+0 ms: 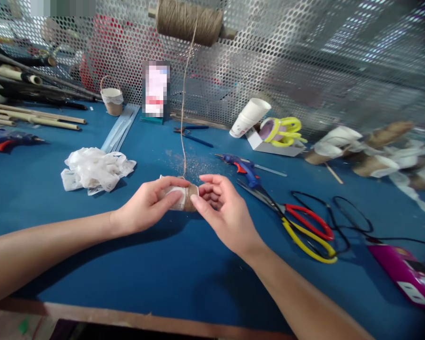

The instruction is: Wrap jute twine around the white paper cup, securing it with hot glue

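A small white paper cup [179, 200], partly wrapped in brown twine, lies on its side between my hands above the blue table. My left hand [150, 200] grips its white part, thumb in front and fingers over the top. My right hand [225, 208] is curled around the twine-wrapped end, with the thumb touching it and the other fingers bent behind. A strand of twine [184, 94] runs down from the twine spool [189, 21] to the cup. How the strand meets the cup is partly hidden by my fingers.
Right of my hands lie a blue glue gun [242, 167], scissors [301, 226] with red and yellow handles, black cable and a magenta power strip [400, 269]. White lace [97, 170] lies left. Behind stand a small basket [112, 100], a phone [156, 89] and stacked paper cups [250, 118].
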